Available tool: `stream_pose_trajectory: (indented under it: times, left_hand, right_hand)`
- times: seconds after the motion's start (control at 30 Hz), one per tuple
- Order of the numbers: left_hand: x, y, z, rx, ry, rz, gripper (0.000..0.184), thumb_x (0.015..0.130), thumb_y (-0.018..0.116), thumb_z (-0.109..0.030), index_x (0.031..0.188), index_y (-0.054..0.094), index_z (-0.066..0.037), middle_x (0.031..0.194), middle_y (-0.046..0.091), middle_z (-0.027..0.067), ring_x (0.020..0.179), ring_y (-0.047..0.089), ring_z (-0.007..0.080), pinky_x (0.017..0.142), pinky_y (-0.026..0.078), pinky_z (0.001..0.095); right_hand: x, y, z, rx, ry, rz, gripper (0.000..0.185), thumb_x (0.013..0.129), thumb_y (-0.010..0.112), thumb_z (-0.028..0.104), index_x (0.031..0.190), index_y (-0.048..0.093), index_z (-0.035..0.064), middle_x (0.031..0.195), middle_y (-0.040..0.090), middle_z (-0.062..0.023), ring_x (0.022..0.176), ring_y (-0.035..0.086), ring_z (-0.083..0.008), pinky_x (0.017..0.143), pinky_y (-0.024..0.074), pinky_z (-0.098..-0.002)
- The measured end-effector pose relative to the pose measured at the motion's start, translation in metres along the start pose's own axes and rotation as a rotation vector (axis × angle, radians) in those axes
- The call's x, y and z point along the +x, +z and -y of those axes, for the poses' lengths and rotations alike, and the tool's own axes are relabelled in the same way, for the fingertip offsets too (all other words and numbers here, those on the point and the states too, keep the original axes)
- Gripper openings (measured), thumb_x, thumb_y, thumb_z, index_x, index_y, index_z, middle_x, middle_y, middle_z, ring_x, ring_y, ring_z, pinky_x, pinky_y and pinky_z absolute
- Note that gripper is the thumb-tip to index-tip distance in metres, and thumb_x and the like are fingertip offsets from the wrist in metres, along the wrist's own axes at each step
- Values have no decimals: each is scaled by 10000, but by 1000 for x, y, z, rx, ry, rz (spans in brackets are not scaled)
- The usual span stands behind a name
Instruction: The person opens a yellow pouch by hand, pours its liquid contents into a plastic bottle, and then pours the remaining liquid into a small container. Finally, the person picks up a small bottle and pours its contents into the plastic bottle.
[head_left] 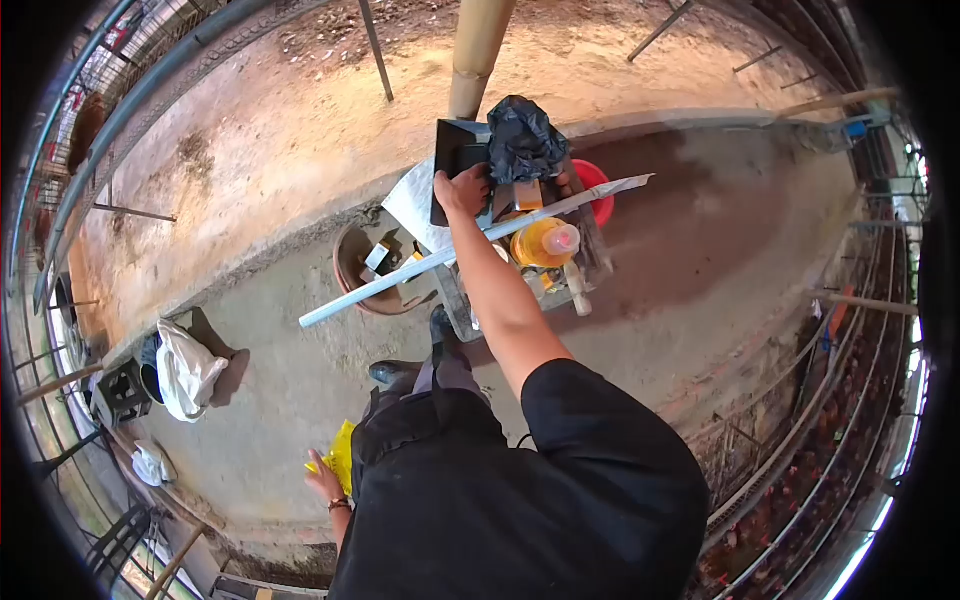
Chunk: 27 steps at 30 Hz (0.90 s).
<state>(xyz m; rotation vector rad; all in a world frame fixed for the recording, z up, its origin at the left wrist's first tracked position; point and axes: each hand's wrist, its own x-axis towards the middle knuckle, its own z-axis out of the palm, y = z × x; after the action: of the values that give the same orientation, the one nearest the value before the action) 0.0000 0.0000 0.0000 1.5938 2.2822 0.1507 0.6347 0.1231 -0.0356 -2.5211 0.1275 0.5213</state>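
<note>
My left hand point(325, 480) is low at my left side, its fingers closed on a crumpled yellow plastic bag point(343, 455). Stretched out ahead, my right hand point(463, 190) grips the near part of a dark rectangular box point(455, 137) on a small stand; its fingertips are partly hidden. Right beside the box is a crumpled black plastic bag point(525, 138). A long pale pipe point(390, 281) lies slantwise over the stand, passing under my forearm. Close to the forearm stands a jug of yellow liquid point(538, 243) with a pinkish cap.
A brown basin point(352, 262) holding small boxes stands left of the stand, and a red basin point(597, 188) is behind it. White sacks point(188, 370) lie at the left. A bamboo post point(478, 55) rises ahead. Wire cages point(840, 430) line the right side.
</note>
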Motion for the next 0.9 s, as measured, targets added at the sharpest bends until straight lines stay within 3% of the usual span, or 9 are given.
stream_pose_trajectory:
  times: [0.23, 0.3, 0.37, 0.43, 0.5, 0.57, 0.6, 0.8, 0.9]
  left_hand:
    - [19, -30, -47, -252, 98, -175, 649, 888, 665, -507, 651, 605, 94, 505, 528, 109, 452, 458, 169, 434, 364, 404]
    - [32, -31, -60, -476, 107, -15, 507, 847, 755, -391, 671, 630, 68, 547, 591, 69, 478, 494, 110, 450, 401, 341]
    - [27, -59, -111, -395, 78, 69, 410, 803, 804, -312, 674, 648, 45, 583, 623, 31, 507, 515, 66, 472, 424, 296]
    - [35, -71, -134, -442, 203, 120, 397, 785, 808, -321, 674, 658, 30, 588, 635, 31, 510, 525, 78, 490, 445, 291]
    - [42, -90, -160, -323, 281, 180, 403, 765, 819, -338, 707, 668, 31, 593, 634, 32, 551, 549, 73, 508, 454, 289]
    - [47, -90, -170, -476, 300, 261, 406, 739, 828, -359, 756, 677, 17, 620, 655, 84, 569, 599, 112, 536, 473, 315]
    - [44, -98, -180, -422, 359, 269, 393, 732, 828, -356, 769, 672, 3, 633, 656, 105, 577, 619, 155, 544, 479, 336]
    - [21, -139, -223, -284, 671, 137, 258, 749, 759, -236, 775, 568, -64, 669, 617, 203, 687, 613, 424, 576, 473, 476]
    - [22, -148, -229, -312, 772, 125, 241, 754, 735, -203, 772, 544, -58, 666, 610, 204, 671, 607, 424, 566, 464, 478]
  right_hand:
    - [-8, 3, -19, 71, -183, -97, 735, 770, 622, 362, 1378, 415, 5, 1282, 502, -280, 1220, 471, -446, 1030, 367, -555]
    - [-5, 4, -23, 251, -446, -232, 582, 778, 627, 282, 1269, 516, -9, 1225, 545, -287, 1175, 506, -450, 1045, 357, -547]
    - [-37, -4, -24, 466, -706, -319, 428, 827, 635, 223, 1177, 572, -14, 1168, 593, -252, 1094, 589, -361, 949, 462, -462]
    - [-117, -22, -8, 939, -700, -66, 288, 879, 634, 198, 1080, 619, -8, 1047, 642, -162, 917, 634, -223, 767, 524, -347]
    - [-194, -42, -3, 770, -769, 354, 205, 907, 631, 186, 959, 654, -11, 891, 645, -67, 793, 609, -130, 644, 504, -273]
    - [-274, -50, 3, 707, -813, 897, 125, 864, 686, 124, 923, 683, 14, 788, 675, -46, 759, 636, -107, 661, 505, -267]
    - [-306, -47, 1, 518, -1050, 935, 142, 865, 692, 148, 919, 692, 17, 825, 684, -44, 755, 631, -107, 649, 501, -269]
    - [-386, -78, 19, 249, -1262, 1113, 168, 792, 738, 147, 844, 666, 4, 779, 634, -122, 732, 640, -252, 637, 497, -346]
    - [-387, -76, 20, 443, -1406, 987, 156, 767, 747, 114, 803, 649, -3, 757, 631, -117, 675, 631, -253, 626, 493, -355]
